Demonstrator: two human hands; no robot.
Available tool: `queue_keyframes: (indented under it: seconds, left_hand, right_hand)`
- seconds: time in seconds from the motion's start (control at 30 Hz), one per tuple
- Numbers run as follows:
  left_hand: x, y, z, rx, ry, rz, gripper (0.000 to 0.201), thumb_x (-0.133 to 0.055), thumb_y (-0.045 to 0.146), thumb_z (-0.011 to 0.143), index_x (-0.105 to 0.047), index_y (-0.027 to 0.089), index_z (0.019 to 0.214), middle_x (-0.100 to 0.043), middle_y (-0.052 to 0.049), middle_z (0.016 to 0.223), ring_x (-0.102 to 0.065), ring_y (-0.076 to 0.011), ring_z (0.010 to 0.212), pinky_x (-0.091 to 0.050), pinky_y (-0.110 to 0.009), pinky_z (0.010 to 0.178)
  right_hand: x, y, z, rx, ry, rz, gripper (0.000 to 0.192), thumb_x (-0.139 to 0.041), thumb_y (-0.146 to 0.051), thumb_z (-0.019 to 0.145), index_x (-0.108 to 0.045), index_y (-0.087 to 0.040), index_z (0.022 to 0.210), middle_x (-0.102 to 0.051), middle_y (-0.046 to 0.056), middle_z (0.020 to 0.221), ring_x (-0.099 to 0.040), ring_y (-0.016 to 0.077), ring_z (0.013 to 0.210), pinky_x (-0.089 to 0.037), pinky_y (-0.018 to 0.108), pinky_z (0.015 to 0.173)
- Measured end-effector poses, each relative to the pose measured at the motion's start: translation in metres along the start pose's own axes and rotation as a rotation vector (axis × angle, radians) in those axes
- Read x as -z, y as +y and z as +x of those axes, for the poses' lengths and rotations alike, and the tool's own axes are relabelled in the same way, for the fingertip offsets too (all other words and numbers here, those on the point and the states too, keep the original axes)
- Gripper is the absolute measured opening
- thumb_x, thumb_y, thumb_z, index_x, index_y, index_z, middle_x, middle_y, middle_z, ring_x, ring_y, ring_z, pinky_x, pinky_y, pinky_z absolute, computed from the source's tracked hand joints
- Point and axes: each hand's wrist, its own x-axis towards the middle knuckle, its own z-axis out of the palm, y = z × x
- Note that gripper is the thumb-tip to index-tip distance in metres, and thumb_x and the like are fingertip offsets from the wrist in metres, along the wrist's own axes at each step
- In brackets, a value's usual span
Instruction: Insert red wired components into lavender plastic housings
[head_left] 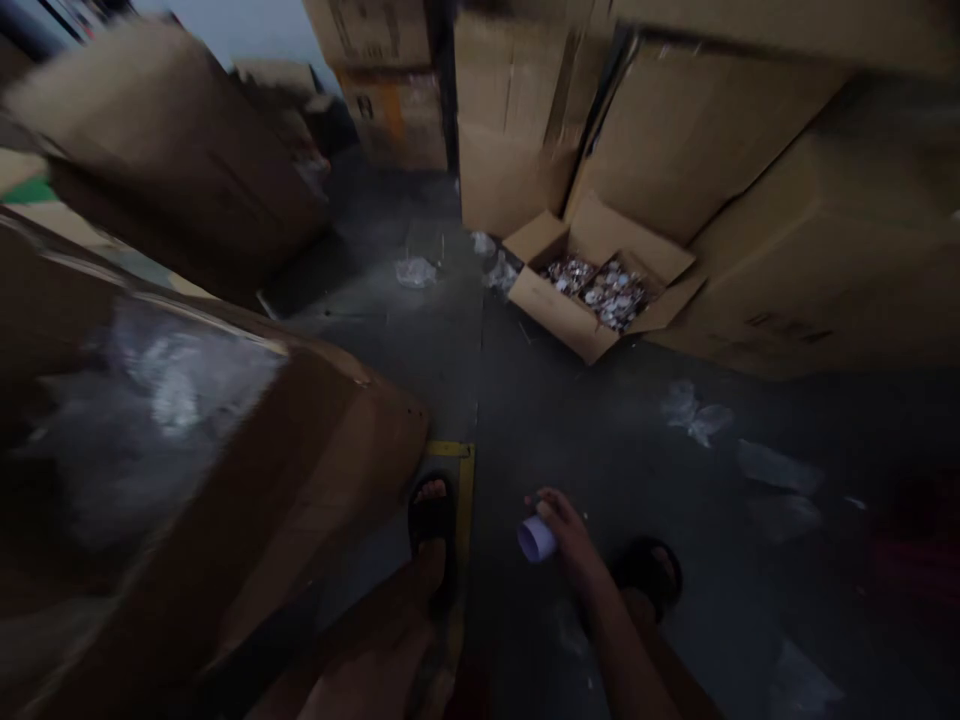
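My right hand (561, 522) is low in the middle of the head view, above the dark floor between my two feet. Its fingers are closed around a short lavender hollow cylinder (537, 539), whose round open end faces left. Dim light and blur hide whether this is a roll, a cup or a tube. No part of my left hand shows. Ahead on the floor sits an open cardboard box (559, 308), flaps spread, with many small shiny pieces (616, 292) inside in two sections.
Large cartons (517, 120) are stacked at the back and right. On the left stands a big open carton (337, 450) with clear plastic (176, 385) inside. Plastic scraps (697, 412) litter the floor. Yellow tape (466, 500) marks the floor beside my left sandal (433, 515).
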Motion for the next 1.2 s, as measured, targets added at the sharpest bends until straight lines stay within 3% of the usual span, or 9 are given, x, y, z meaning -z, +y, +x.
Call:
queue_keyframes:
  seconds: [0.13,0.37,0.47,0.6,0.73,0.87,0.97,1.07,1.2]
  left_hand:
    - [0.038,0.029,-0.022,-0.186,0.031,-0.18,0.026,-0.051,0.045,0.084,-0.065,0.022,0.084,-0.067,-0.005,0.088,-0.064,-0.0209,0.084,-0.044,-0.03,0.076]
    - [0.039,0.042,-0.118,-0.508,-0.103,-1.363,0.065,-0.05,0.071,0.074,-0.057,0.019,0.113,-0.062,-0.009,0.109,-0.058,-0.0238,0.102,-0.045,-0.034,0.087]
    - [0.038,0.035,-0.171,-0.633,-0.078,-1.461,0.077,-0.058,0.073,0.066,-0.056,0.02,0.122,-0.055,-0.012,0.128,-0.047,-0.0308,0.122,-0.038,-0.04,0.102]
    - [0.052,0.014,-0.247,-0.925,0.143,-1.343,0.057,-0.047,0.062,0.082,-0.057,0.025,0.125,-0.044,-0.009,0.138,-0.035,-0.0295,0.131,-0.027,-0.042,0.111]
    - [0.062,-0.006,-0.3,-1.18,0.202,-1.156,0.074,-0.066,0.067,0.064,-0.056,0.023,0.123,-0.046,-0.012,0.127,-0.042,-0.0321,0.121,-0.033,-0.042,0.106]
    - [0.065,-0.013,-0.32,-1.142,0.149,-1.212,0.091,-0.084,0.052,0.047,-0.046,0.027,0.125,-0.051,-0.008,0.113,-0.054,-0.0244,0.097,-0.045,-0.033,0.084]
    - [0.075,-0.017,-0.328,-1.143,0.302,-1.162,0.09,-0.087,0.052,0.04,-0.051,0.026,0.118,-0.05,-0.007,0.108,-0.052,-0.0252,0.097,-0.044,-0.034,0.085]
    - [0.093,-0.027,-0.334,-1.235,0.458,-1.065,0.086,-0.084,0.061,0.032,-0.061,0.021,0.105,-0.045,-0.012,0.12,-0.037,-0.0356,0.122,-0.032,-0.043,0.103]
    - [0.107,-0.045,-0.336,-1.341,0.239,-1.191,0.076,-0.068,0.076,0.048,-0.064,0.017,0.098,-0.044,-0.017,0.128,-0.033,-0.0378,0.128,-0.031,-0.046,0.104]
  right_hand:
    - [-0.032,-0.067,-0.125,0.114,-0.236,0.444,0.037,-0.076,-0.048,0.065,-0.056,-0.023,0.084,-0.067,0.001,0.084,-0.062,0.0173,0.077,-0.049,0.03,0.071]
    - [-0.072,-0.134,-0.302,0.406,-0.331,0.528,0.026,-0.075,-0.042,0.071,-0.06,-0.024,0.082,-0.068,0.001,0.086,-0.063,0.0177,0.084,-0.05,0.03,0.077]
    - [-0.084,-0.132,-0.357,0.538,-0.238,0.421,0.029,-0.075,-0.046,0.069,-0.062,-0.023,0.082,-0.069,0.003,0.092,-0.063,0.0191,0.092,-0.05,0.03,0.083]
    - [-0.102,-0.13,-0.418,0.719,-0.096,0.367,0.033,-0.075,-0.051,0.066,-0.064,-0.022,0.078,-0.069,0.005,0.099,-0.061,0.0206,0.098,-0.049,0.03,0.085]
    - [-0.118,-0.138,-0.461,0.783,0.027,0.408,0.035,-0.075,-0.051,0.063,-0.062,-0.021,0.076,-0.067,0.002,0.082,-0.062,0.016,0.077,-0.05,0.026,0.07]
    - [-0.122,-0.149,-0.486,0.905,0.044,0.278,0.036,-0.071,-0.051,0.067,-0.063,-0.02,0.083,-0.065,0.002,0.08,-0.059,0.0141,0.073,-0.048,0.024,0.067]
    - [-0.119,-0.158,-0.495,0.975,0.014,0.127,0.036,-0.065,-0.052,0.073,-0.065,-0.019,0.087,-0.062,0.002,0.075,-0.055,0.0138,0.07,-0.046,0.023,0.065]
    - [-0.115,-0.169,-0.497,0.971,-0.229,-0.083,0.033,-0.061,-0.051,0.077,-0.066,-0.019,0.085,-0.059,0.001,0.071,-0.053,0.014,0.067,-0.044,0.023,0.064]
    - [-0.121,-0.181,-0.487,0.75,-0.676,-0.347,0.038,-0.065,-0.054,0.072,-0.068,-0.018,0.082,-0.062,0.003,0.075,-0.053,0.0155,0.068,-0.044,0.024,0.063]
